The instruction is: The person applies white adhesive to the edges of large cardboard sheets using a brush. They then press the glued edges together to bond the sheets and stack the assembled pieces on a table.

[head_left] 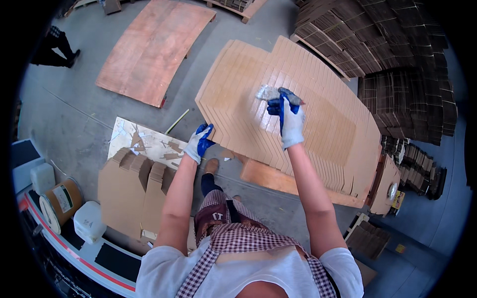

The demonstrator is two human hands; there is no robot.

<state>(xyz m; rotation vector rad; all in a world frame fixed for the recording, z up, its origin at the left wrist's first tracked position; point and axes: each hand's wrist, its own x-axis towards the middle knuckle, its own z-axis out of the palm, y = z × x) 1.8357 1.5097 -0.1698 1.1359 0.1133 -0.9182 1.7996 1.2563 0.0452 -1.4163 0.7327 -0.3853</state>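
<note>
Overlapping cardboard sheets lie fanned out in a large stepped stack before me, with a wet-looking shine across their middle. My right hand, in a blue and white glove, is closed around a brush with pale bristles, held over the shiny strips. The bristles point left; whether they touch the cardboard I cannot tell. At the stack's near left corner my left hand, gloved alike, has its fingers closed on the edge of the sheets.
Beyond lies a wooden board. Cardboard scraps litter a pale board at left, by folded cardboard pieces. A brown drum and white jug stand lower left. Bundled cardboard stacks rise at right. A person is far left.
</note>
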